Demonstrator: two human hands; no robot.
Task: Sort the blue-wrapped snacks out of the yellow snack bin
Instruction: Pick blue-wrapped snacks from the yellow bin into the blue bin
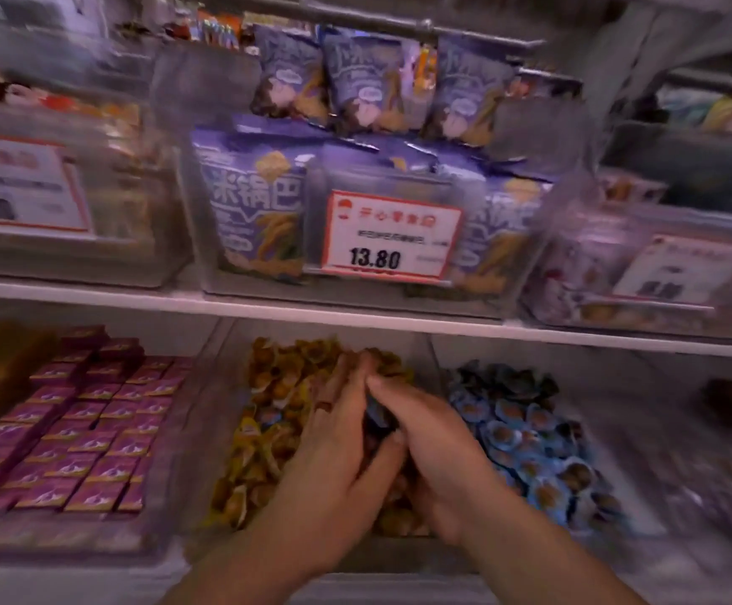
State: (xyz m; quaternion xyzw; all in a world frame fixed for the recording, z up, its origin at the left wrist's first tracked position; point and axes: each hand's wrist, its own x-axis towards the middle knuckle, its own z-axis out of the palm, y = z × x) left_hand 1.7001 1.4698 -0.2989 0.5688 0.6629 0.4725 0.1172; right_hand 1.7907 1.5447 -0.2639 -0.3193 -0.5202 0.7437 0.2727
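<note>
While both hands, left hand point(333, 434) and right hand point(425, 434), pinch a blue-wrapped snack point(376, 414), yellow snack bin point(224, 430) walls crowd them

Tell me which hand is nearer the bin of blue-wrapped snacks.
Right. The right hand is beside the blue-wrapped snacks; the left hand lies farther off, over the yellow snacks.

The middle bin's snacks point(268, 434) were yellow and golden-brown. A dark blue wrapper point(377, 419) showed between the hands. The right bin's snacks point(526, 443) were light blue with brown centres. The boxes point(80, 430) on the left were magenta with a pale mark. The bags point(259, 211) above were lavender with yellow pictures. The price tag point(388, 238) was white, red-bordered, with black digits. The shelf point(268, 305) edge was white.
</note>
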